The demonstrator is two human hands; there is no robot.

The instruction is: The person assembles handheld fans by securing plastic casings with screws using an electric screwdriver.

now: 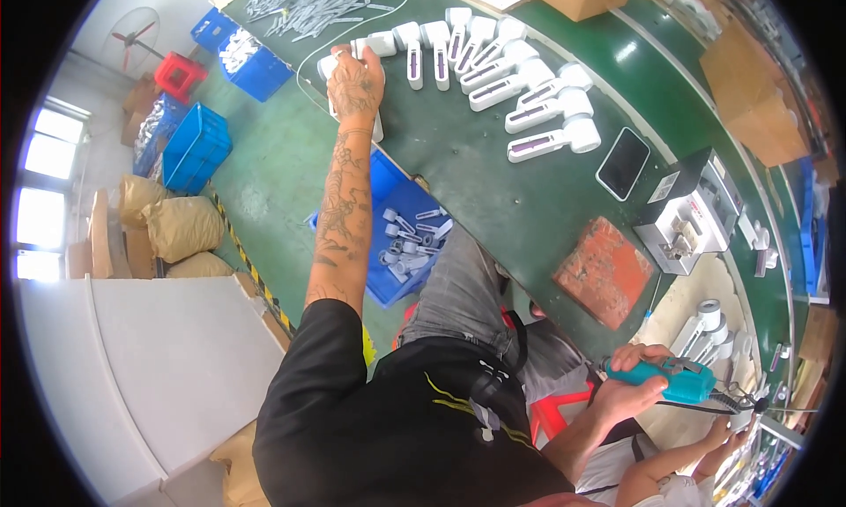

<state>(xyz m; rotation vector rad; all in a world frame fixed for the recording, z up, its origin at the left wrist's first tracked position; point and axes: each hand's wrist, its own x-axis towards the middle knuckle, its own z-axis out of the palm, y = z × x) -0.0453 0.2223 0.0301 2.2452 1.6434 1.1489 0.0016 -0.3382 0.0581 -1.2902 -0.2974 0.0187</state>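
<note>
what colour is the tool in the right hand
The tool is teal, clearest in the head view.

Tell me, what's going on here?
A person is working at a green table. Their left hand is at the left end of a curved row of white parts; its grip is hidden. Their right hand holds a teal tool near the table's edge. A phone and a reddish slab lie between row and tool.
</note>
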